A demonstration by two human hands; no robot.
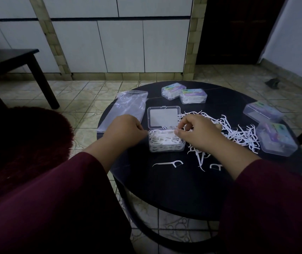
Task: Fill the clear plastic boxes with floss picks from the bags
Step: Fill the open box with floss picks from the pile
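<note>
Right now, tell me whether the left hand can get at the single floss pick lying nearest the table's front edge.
Probably yes: the left hand rests beside the open box, and the single floss pick lies on bare table with nothing between.

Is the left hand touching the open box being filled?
Touching. The head view shows the left hand with its fingertips against the left edge of the open box, steadying it while the right hand pinches floss picks over it.
</note>
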